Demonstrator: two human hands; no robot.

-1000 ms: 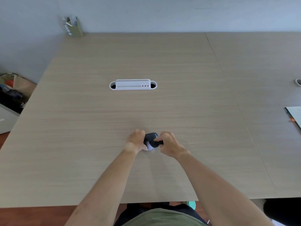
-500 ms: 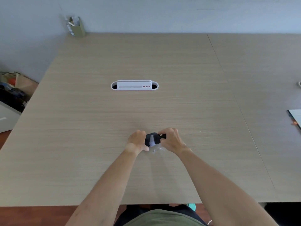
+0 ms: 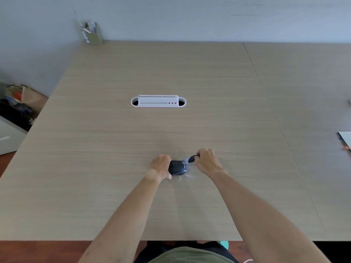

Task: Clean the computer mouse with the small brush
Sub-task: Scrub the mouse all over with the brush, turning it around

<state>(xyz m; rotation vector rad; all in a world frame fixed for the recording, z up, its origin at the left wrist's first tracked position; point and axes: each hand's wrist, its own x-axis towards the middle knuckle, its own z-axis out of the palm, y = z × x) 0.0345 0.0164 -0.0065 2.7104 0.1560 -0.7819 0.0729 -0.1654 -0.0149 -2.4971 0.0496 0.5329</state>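
A black computer mouse (image 3: 177,168) lies on the wooden table (image 3: 171,130), a little nearer than its middle. My left hand (image 3: 160,166) grips the mouse's left side and holds it against the tabletop. My right hand (image 3: 207,161) pinches the dark handle of a small brush (image 3: 190,159), whose pale bristles touch the mouse's far right top. White specks of dust (image 3: 187,176) lie on the table just right of the mouse.
A white cable port (image 3: 158,101) is set into the table's middle. A green pen holder (image 3: 93,34) stands at the far left corner. Paper (image 3: 345,139) lies at the right edge. Boxes and clutter (image 3: 17,103) sit on the floor at left.
My right hand has carried the brush from the mouse's near side up and to the right, across its top. My left hand has kept its hold on the mouse.
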